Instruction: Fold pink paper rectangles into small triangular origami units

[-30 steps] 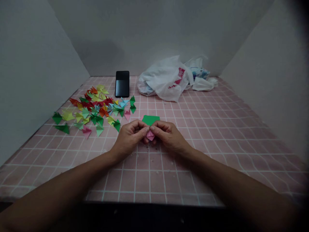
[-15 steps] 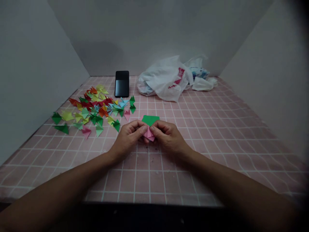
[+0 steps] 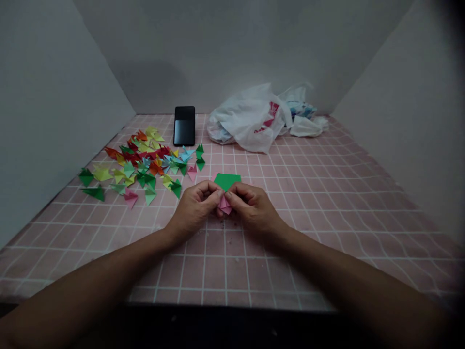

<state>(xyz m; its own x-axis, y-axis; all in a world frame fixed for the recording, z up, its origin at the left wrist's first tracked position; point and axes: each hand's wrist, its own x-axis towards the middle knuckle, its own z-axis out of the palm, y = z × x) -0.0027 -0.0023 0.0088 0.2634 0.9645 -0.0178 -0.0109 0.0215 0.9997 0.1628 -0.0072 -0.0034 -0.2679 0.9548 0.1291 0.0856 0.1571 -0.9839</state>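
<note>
Between my hands is a folded pink piece of paper (image 3: 225,207), its lower end narrowed by creases. My left hand (image 3: 199,203) pinches its left edge between thumb and fingers. On the opposite edge, my right hand (image 3: 252,206) has its thumb pressed against the fingers, closed on the same paper. The two thumb tips almost meet over it. Just beyond the fingertips shows green paper (image 3: 227,181), with a sliver of pink at its left side; whether it lies on the table or is held cannot be told. My fingers hide the middle of the pink paper.
Many small folded paper pieces (image 3: 145,165) in red, orange, yellow, green, blue and pink lie at the left. A black phone (image 3: 184,127) stands behind them. White plastic bags (image 3: 250,118) sit at the back. Pink checked cloth (image 3: 203,281) covers the table, with walls around three sides.
Both thumbs have shifted very slightly closer together over the pink paper, covering a little more of it. The whole view has drifted a touch; nothing else has visibly moved.
</note>
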